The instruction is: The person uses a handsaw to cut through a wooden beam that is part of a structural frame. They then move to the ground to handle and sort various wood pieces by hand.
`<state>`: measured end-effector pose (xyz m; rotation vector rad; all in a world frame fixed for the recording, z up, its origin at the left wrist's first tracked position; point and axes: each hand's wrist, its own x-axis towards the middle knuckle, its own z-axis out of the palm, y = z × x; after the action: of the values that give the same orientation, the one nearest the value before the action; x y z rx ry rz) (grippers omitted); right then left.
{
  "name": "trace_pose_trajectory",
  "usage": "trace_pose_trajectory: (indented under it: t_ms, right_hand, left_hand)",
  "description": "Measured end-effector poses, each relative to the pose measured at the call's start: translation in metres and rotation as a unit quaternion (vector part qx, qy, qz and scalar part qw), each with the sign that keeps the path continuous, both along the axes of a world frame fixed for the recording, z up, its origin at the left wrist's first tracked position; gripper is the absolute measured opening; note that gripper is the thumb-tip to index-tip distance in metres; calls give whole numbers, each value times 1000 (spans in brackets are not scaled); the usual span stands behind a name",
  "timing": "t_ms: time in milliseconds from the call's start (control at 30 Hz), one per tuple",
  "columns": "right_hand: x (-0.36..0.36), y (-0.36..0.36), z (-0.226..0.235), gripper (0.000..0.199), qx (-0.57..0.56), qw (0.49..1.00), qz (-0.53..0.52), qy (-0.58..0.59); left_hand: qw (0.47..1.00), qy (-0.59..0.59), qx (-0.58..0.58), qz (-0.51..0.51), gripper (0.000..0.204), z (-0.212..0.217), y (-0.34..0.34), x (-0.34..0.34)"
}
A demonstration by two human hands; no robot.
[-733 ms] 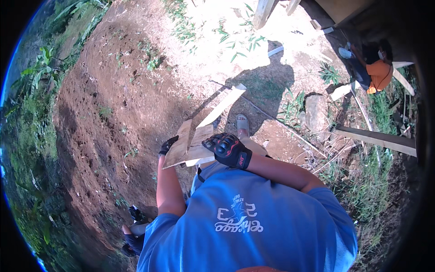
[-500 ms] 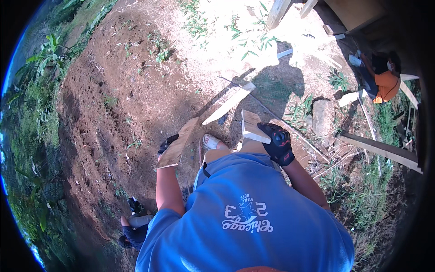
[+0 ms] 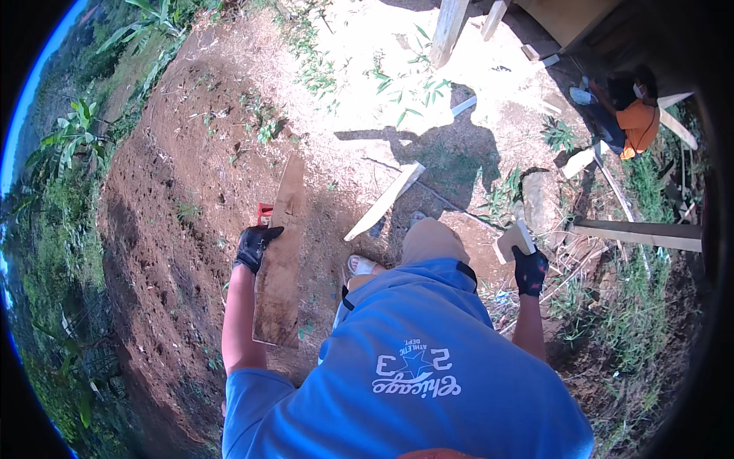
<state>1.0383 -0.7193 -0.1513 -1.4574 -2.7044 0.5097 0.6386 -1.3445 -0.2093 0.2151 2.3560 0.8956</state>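
My left hand (image 3: pixel 256 247), in a black glove, grips the edge of a long flat wooden board (image 3: pixel 281 260), its thumb lying over the face. The board stands nearly upright in view and narrows at its far end. Beside it, just above those fingers, a small red object (image 3: pixel 264 211) shows; its kind is unclear. Held out to the right, my right hand (image 3: pixel 530 271), gloved in black too, is closed on a short wooden block (image 3: pixel 513 241). Between the hands, a pale wooden plank (image 3: pixel 386 200) lies on the ground in front of my feet.
A person in an orange top (image 3: pixel 634 122) sits at the far right among loose timber. A wooden beam (image 3: pixel 638 234) juts in from the right edge. Wooden posts (image 3: pixel 449 32) stand at the top. Bare soil slopes on the left, with green plants (image 3: pixel 76 138) beyond.
My hands have moved apart, the left outward with the board, the right outward with the block. The board has turned more upright, and the red object has come into sight. One leg has stepped forward.
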Motion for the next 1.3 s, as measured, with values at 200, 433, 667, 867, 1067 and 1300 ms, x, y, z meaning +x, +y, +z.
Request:
trace_pose_trajectory:
  t_ms: [200, 433, 667, 867, 1067, 1300]
  right_hand:
    - [18, 24, -62, 59, -16, 999, -49, -3]
    - [-13, 80, -175, 70, -77, 984, -110, -119]
    - [-60, 136, -246, 65, 10, 997, -5, -72]
    - [-94, 155, -223, 62, -10, 996, -79, -31]
    - [-104, 147, -214, 56, -9, 985, -170, 17]
    - [-122, 129, -211, 52, -95, 946, -304, -61]
  left_hand:
    - [995, 51, -79, -13, 53, 109, 88, -77]
    - [950, 267, -64, -147, 67, 167, 201, -137]
    - [894, 398, -93, -183, 69, 229, 320, -194]
    - [884, 434, 12, -173, 68, 269, 428, -270]
    - [850, 483, 52, -202, 70, 289, 517, -365]
    - [802, 510, 101, -293, 68, 280, 635, -506]
